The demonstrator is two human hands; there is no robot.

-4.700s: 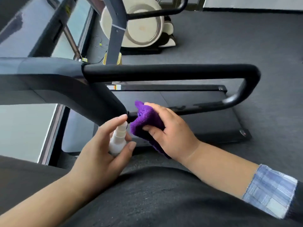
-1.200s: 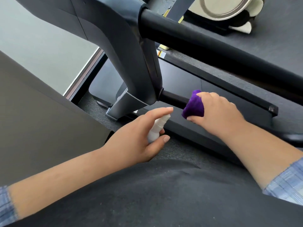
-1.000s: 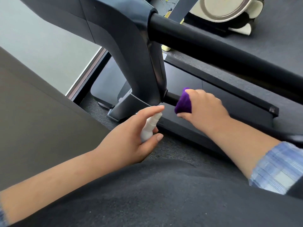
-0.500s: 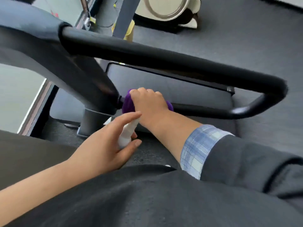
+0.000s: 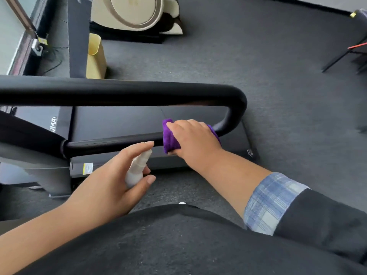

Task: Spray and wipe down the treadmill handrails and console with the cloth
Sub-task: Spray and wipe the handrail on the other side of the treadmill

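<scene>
A black looped treadmill handrail [image 5: 123, 92] runs across the view, with a thinner lower bar [image 5: 111, 143] beneath it. My right hand [image 5: 193, 140] grips a purple cloth [image 5: 169, 137] wrapped over that lower bar, close to the bend at its right end. My left hand [image 5: 117, 185] holds a small white spray bottle [image 5: 137, 168] just in front of the lower bar, its index finger lying over the nozzle. The treadmill deck [image 5: 123, 121] lies below the rails. No console shows in this view.
A pale yellow bin [image 5: 95, 56] stands on the grey carpet [image 5: 278, 96] beyond the rail, beside a dark upright post [image 5: 77, 36]. A cream-coloured machine [image 5: 139, 12] sits at the back. Thin chair legs [image 5: 345, 54] show at the far right. A window edge [image 5: 19, 36] runs along the left.
My right hand has slid the cloth along the lower bar from its joint at the upright toward the right bend. The left hand keeps holding the bottle, and the view has swung right.
</scene>
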